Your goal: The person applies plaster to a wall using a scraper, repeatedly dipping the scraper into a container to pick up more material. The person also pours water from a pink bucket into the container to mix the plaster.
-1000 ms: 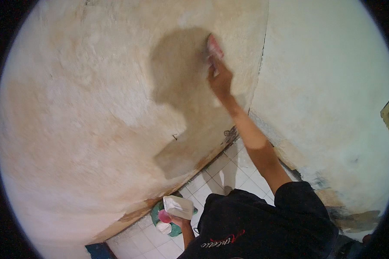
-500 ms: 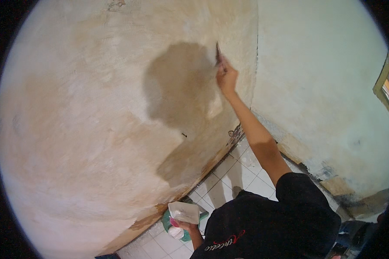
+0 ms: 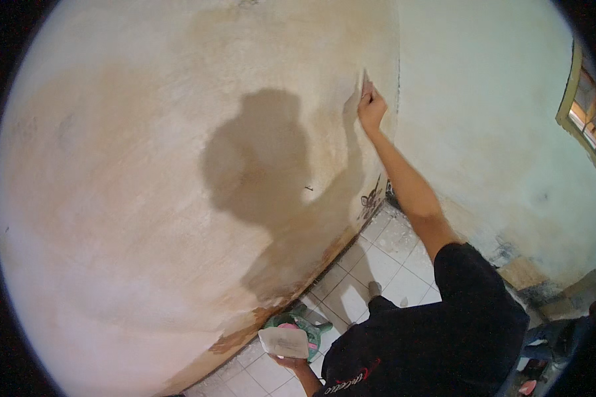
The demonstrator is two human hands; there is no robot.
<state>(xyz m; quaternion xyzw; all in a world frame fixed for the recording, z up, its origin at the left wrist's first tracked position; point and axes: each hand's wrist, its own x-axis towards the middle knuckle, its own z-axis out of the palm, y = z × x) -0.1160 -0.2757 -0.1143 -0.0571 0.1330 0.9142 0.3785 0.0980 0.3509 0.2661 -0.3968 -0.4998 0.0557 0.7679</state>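
Observation:
My right hand (image 3: pixel 372 114) is raised at the end of a stretched arm, its fingers closed round a putty knife (image 3: pixel 365 83). The thin blade stands nearly edge-on to the patchy cream wall (image 3: pixel 146 165), close to the room corner. Whether the whole edge touches the plaster is hard to tell. Low down, my left hand (image 3: pixel 290 362) grips a pale rectangular board (image 3: pixel 283 342) from its near edge. Smears of greyish paste seem to lie on the board. Most of the left fingers are hidden under it.
Beneath the board is a green plastic stool or tub (image 3: pixel 314 325) with something pink (image 3: pixel 288 325) on it. White floor tiles (image 3: pixel 351 298) meet the stained wall foot. A pale green wall (image 3: pixel 483 119) rises at the right, with a framed window (image 3: pixel 586 106). A small nail (image 3: pixel 308 188) protrudes.
The putty knife and my right hand have moved right, toward the corner. The board in my left hand has shifted slightly lower. The view has moved, and my head's shadow sits farther left.

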